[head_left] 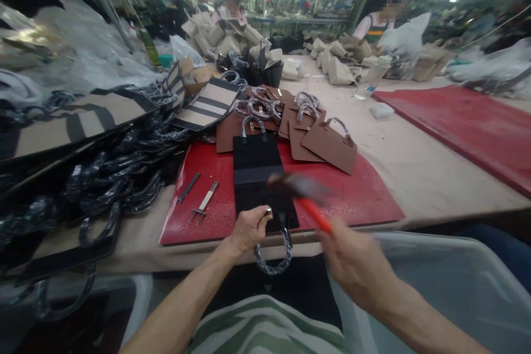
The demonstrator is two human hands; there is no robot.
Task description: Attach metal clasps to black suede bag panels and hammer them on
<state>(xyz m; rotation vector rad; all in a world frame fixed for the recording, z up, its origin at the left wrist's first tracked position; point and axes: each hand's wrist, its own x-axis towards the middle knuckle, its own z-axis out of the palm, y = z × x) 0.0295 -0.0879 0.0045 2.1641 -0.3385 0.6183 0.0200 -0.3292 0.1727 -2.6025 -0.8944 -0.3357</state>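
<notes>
My right hand (352, 257) is wrapped round the red handle of a hammer (305, 188), whose head is smeared by motion above the board. My left hand (251, 227) pinches a small metal tool with a shiny round top (269, 211); its lower end is hidden. Under that hand lies a black bag panel (255, 163), a plastic-wrapped handle at each end, the near loop (274, 268) hanging over the table edge. The panel rests on a red board (365, 199). Left of it are a pronged metal tool (205, 202) and a thin dark tool (189, 187).
Brown bag panels (329, 144) with wrapped handles lie behind the black one. Black-and-beige panels (78, 121) are heaped at left. A second red board (464, 121) lies right, near a clear bottle (369, 83). A pale bin (448, 282) stands below the edge. Other people sit opposite.
</notes>
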